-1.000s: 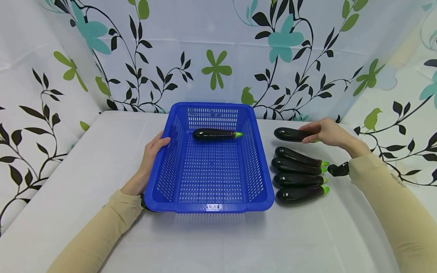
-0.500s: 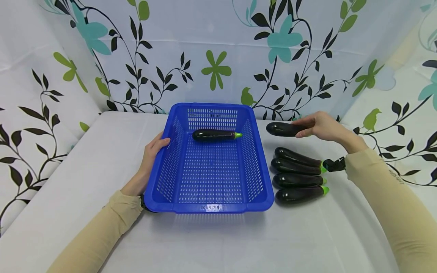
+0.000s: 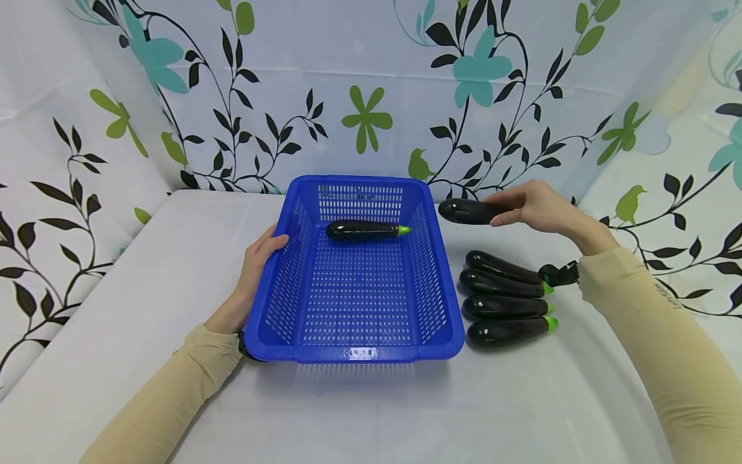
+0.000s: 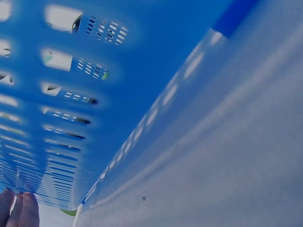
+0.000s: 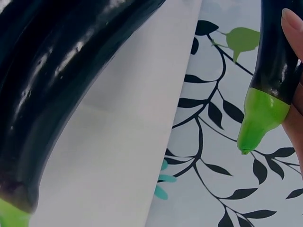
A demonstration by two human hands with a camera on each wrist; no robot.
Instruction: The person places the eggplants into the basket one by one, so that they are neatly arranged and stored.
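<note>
My right hand (image 3: 536,207) grips a dark eggplant (image 3: 464,211) near its stem end, its blunt tip close to the right rim of a blue plastic basket (image 3: 359,353). In the right wrist view the green stem (image 5: 262,118) of this eggplant points down from the fingers. My left hand (image 3: 255,264) holds the basket's left rim, thumb on top of the edge. Fingertips (image 4: 29,210) of that hand show under the rim beside the slotted wall in the left wrist view. Inside the basket, one eggplant (image 3: 362,230) lies crosswise near the far wall.
Several more eggplants (image 3: 507,306) lie stacked in a row on the white table (image 3: 371,412), right of the basket. A patterned curtain (image 3: 365,77) with leaves and flowers rises behind the table and along both sides.
My right hand has carried the eggplant leftward and slightly up in the view, from above the row to near the basket's right rim. The left hand and basket have stayed put.
</note>
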